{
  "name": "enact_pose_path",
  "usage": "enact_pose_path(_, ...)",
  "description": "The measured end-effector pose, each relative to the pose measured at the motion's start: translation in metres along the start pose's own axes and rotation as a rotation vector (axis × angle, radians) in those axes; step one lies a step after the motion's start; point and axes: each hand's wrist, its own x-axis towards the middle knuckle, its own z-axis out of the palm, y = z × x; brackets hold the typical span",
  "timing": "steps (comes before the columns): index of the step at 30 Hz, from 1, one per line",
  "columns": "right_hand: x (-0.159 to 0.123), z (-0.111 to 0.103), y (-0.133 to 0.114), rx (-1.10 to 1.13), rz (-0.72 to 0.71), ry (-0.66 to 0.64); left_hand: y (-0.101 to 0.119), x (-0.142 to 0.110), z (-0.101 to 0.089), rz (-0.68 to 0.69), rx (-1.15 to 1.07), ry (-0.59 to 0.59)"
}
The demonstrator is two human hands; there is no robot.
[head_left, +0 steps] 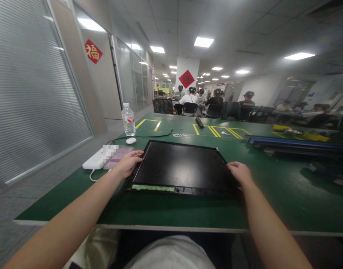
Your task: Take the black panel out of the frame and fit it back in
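Observation:
A black LCD screen panel lies face up on the green table in front of me. A green circuit board strip shows along the left half of its near edge. My left hand grips the panel's left edge, with the fingertips on the frame. At the opposite side, my right hand is closed on the right edge, its thumb and fingers near the corner of the frame. The undersides of both grips are hidden.
Left of the panel are a phone, a white box with a cable, a small white oval case and a water bottle. Long blue-black strips lie at right. A dark bar sits behind. People sit farther off.

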Motion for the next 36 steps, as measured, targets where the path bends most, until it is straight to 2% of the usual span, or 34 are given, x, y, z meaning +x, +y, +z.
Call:
enact_pose_path(14,0.007,0.006,0.006,-0.034,-0.036,-0.049,-0.004,0.005,0.000,-0.092,-0.096,-0.083)
enact_pose_path(23,0.003,0.003,0.000,-0.035,-0.020,-0.079,-0.005,0.004,-0.002,-0.069,-0.085,-0.093)
enact_pose_path(28,0.002,0.002,-0.003,-0.039,-0.001,-0.098,-0.003,0.001,0.001,-0.057,-0.106,-0.137)
enact_pose_path(33,-0.001,0.002,-0.005,-0.060,-0.004,-0.103,0.001,-0.002,0.003,-0.061,-0.058,-0.088)
enact_pose_path(36,-0.002,0.002,-0.005,-0.067,-0.011,-0.100,0.004,-0.004,0.003,-0.070,-0.043,-0.102)
